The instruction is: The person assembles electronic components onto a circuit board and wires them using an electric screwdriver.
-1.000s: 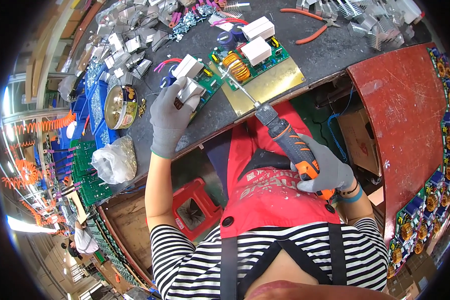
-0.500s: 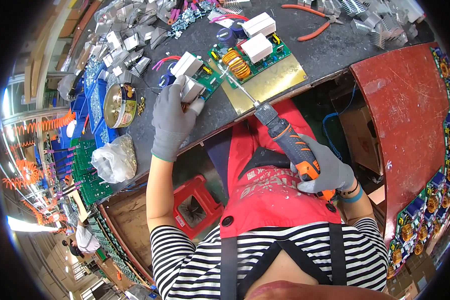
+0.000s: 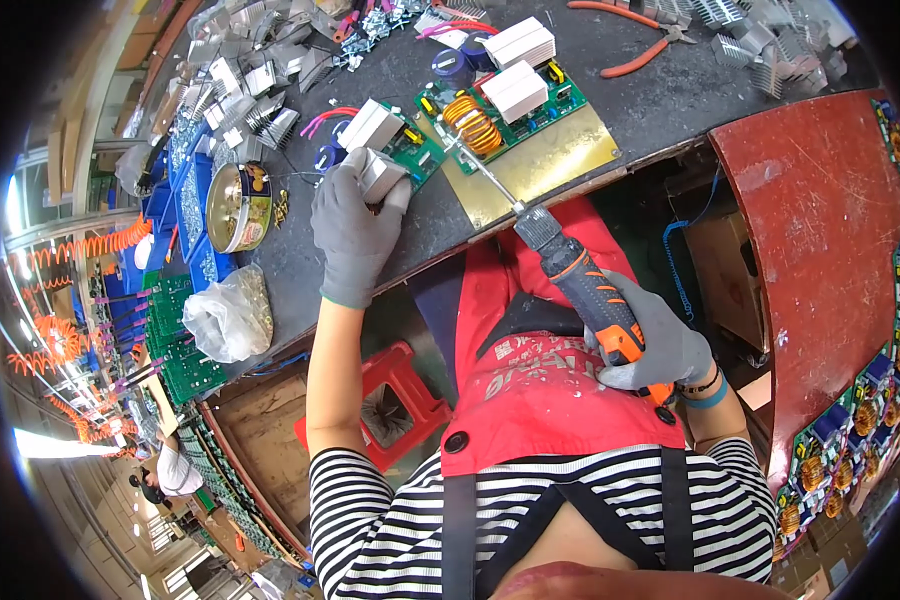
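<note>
Left hand [image 3: 355,237] holds a heat sink [image 3: 382,178] between half-open fingers [image 3: 344,184]; right hand [image 3: 662,335] wraps its fingers round a power screwdriver [image 3: 577,278].

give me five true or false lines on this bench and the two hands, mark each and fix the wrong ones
1. The right hand holds a power screwdriver. True.
2. Orange-handled pliers lie on the bench. True.
3. The left hand grasps those pliers. False: it grasps a heatsink.
4. A gold-coloured plate shows along the near side of the right-hand circuit board. True.
5. The plastic bag is bright red. False: it is clear to whitish.
</note>
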Tool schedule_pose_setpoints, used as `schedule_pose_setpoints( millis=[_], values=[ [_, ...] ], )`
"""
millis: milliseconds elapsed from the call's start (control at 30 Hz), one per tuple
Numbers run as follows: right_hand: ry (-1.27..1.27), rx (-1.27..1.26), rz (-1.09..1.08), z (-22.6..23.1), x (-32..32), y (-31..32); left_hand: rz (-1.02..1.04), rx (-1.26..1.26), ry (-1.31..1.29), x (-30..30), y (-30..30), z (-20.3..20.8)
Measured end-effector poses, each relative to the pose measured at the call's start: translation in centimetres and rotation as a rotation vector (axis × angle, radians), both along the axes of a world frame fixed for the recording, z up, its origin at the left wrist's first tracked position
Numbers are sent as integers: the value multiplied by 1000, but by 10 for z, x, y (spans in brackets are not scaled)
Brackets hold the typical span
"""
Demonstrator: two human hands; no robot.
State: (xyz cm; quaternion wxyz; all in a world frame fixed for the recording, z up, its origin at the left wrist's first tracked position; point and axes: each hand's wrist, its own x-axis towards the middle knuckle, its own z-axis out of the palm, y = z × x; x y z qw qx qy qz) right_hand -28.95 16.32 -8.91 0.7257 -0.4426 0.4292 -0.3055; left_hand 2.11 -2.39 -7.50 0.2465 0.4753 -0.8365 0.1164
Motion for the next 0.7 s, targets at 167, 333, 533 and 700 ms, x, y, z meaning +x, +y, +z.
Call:
schedule_pose_setpoints(
  millis=[167, 333, 533, 700],
  values=[
    [-32, 30, 26, 1, 4, -5, 19, 11, 46, 3, -2, -1],
    [-72, 84, 20, -4, 15, -3, -148, 411, 263, 25, -4, 17],
    [-20, 42, 131, -5, 32, -8, -243, 322, 233, 29, -10, 14],
    [-27, 23, 133, -9, 44, -10, -278, 270, 230, 27, -12, 14]
  ],
)
